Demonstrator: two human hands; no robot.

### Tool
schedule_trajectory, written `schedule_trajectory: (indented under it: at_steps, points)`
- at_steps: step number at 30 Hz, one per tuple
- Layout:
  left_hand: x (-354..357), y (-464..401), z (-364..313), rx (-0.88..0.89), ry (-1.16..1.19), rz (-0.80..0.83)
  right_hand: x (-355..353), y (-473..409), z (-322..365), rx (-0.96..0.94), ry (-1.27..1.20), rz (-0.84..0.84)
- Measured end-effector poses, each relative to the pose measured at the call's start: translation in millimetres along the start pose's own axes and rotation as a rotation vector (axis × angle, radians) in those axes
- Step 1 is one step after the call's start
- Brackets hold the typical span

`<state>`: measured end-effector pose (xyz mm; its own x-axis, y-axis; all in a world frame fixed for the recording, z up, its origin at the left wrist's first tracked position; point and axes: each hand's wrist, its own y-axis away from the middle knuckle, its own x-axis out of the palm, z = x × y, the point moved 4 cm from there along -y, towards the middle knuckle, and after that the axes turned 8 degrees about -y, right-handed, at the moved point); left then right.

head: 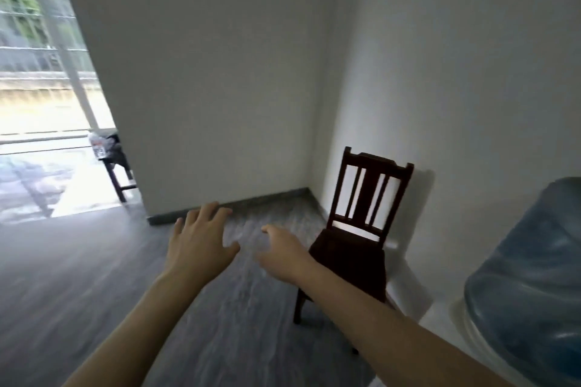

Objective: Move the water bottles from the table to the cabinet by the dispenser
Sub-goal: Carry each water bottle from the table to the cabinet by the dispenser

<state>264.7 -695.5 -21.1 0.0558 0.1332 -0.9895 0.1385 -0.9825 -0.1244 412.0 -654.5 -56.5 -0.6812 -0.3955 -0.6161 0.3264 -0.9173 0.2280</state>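
Both my arms reach forward over the grey floor. My left hand (199, 240) is spread, fingers straight, holding nothing. My right hand (284, 253) is relaxed beside it, also empty. Far off at the left, past the wall corner, a clear water bottle (96, 143) with a white label stands on a dark table (118, 166), mostly hidden by the wall. At the right edge sits the big blue jug of the water dispenser (531, 286). The cabinet is out of view.
A dark wooden chair (361, 239) stands against the right wall near the corner. A white wall juts out in the middle, with a bright glass door or window (44, 97) to its left. Grey wood-look floor (78, 276) stretches toward that opening.
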Motion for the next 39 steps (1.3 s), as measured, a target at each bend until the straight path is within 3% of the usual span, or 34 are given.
schedule_trajectory:
  at_steps: [8,18,23,30,39]
  points:
    - [-17.6,106.1,134.7,-0.439,-0.095,0.014,133.4,0.8,100.8,-0.294,0.07,0.297]
    - [-89.6,282.3,279.1,-0.895,-0.18,-0.09,309.1,101.6,259.9,-0.66,0.173,0.614]
    - [-106.6,388.1,346.4,-1.104,-0.211,-0.042,401.0,178.7,309.0,-0.745,0.203,0.803]
    - [-125.3,501.5,416.6,-1.294,-0.244,-0.01,493.8,265.3,379.0,-0.918,0.195,0.942]
    - [-126.1,583.8,469.8,-1.451,-0.204,-0.006,585.4,322.5,412.8,-1.012,0.264,1.078]
